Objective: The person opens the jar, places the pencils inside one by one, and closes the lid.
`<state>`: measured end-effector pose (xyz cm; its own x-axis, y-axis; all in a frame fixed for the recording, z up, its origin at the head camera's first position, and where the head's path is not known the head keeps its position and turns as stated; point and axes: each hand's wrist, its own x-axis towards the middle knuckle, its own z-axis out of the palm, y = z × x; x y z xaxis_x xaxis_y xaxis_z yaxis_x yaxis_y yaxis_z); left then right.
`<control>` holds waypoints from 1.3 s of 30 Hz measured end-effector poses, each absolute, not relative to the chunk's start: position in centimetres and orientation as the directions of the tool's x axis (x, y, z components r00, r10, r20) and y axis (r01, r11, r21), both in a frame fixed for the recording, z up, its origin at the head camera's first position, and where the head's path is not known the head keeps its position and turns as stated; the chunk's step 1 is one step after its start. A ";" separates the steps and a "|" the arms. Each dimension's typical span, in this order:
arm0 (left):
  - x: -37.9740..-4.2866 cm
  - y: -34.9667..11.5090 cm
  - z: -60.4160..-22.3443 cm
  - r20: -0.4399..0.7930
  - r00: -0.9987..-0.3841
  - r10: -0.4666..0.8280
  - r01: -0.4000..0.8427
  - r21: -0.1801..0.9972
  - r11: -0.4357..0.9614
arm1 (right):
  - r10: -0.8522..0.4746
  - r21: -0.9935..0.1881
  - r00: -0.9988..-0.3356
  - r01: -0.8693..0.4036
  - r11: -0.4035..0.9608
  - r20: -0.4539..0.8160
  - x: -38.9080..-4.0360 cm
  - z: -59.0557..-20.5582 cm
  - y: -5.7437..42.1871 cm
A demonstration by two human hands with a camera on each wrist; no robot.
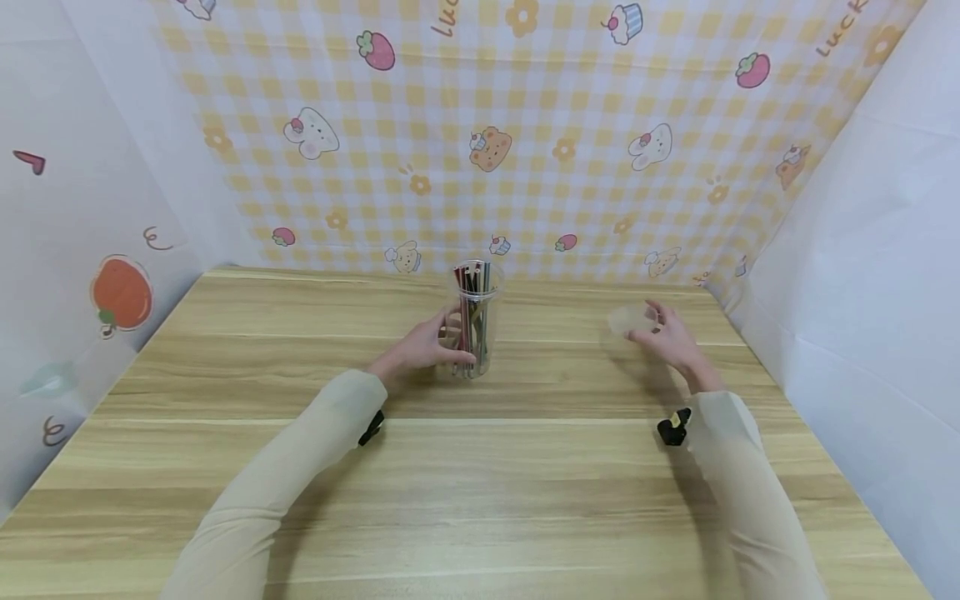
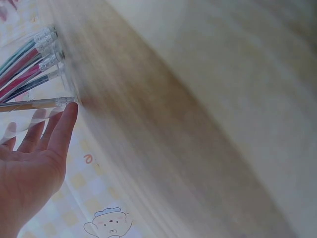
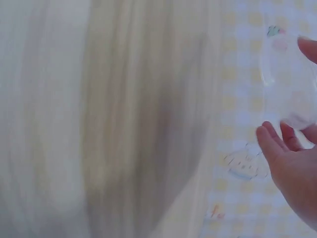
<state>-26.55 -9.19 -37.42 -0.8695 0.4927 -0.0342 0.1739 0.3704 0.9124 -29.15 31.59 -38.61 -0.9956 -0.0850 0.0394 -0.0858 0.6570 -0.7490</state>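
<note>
A clear plastic cup (image 1: 488,337) stands upright on the wooden table, with several slim pencils (image 1: 470,312) of different colours in it. My left hand (image 1: 423,342) holds its left side, thumb across the front and fingers behind. From the left wrist, the pencils' silvery banded ends (image 2: 64,101) show near the table, close to the fingertips. Off to the right, my right hand (image 1: 672,337) grips a see-through round plastic piece (image 1: 628,320) between thumb and fingers. In the right wrist view that clear piece (image 3: 282,84) is faint against the checked cloth, its outline partly cut off.
The wooden table (image 1: 480,492) reaches back to a yellow checked cloth (image 1: 450,208) hung behind it. White sheets close in the left (image 1: 60,250) and right (image 1: 855,250) sides. A small black device (image 1: 675,427) sits at the right wrist.
</note>
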 end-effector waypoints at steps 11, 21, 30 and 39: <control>-27.1 -9.2 -38.0 -0.030 -0.868 0.495 0.176 0.914 0.364 | -0.096 -0.874 -0.989 -0.144 0.464 0.112 -28.5 -36.6 28.3; -28.7 -9.3 -40.6 -0.010 -0.886 0.464 0.199 0.895 0.399 | -0.164 -0.971 -0.972 -0.190 0.145 0.166 -28.0 -35.6 25.7; -27.9 -9.4 -39.4 -0.022 -0.873 0.487 0.180 0.914 0.363 | -0.241 -0.975 -0.949 -0.220 0.035 0.206 -27.7 -34.2 23.3; -26.4 -9.3 -37.2 -0.037 -0.868 0.496 0.174 0.912 0.371 | -0.345 -0.887 -0.903 -0.363 0.286 0.258 -26.5 -30.9 19.3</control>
<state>-26.37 -9.26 -37.23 -0.8676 0.4959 -0.0368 0.1736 0.3714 0.9121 -26.52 19.34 -30.91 -0.9025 -0.3449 0.2580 -0.3627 0.2858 -0.8870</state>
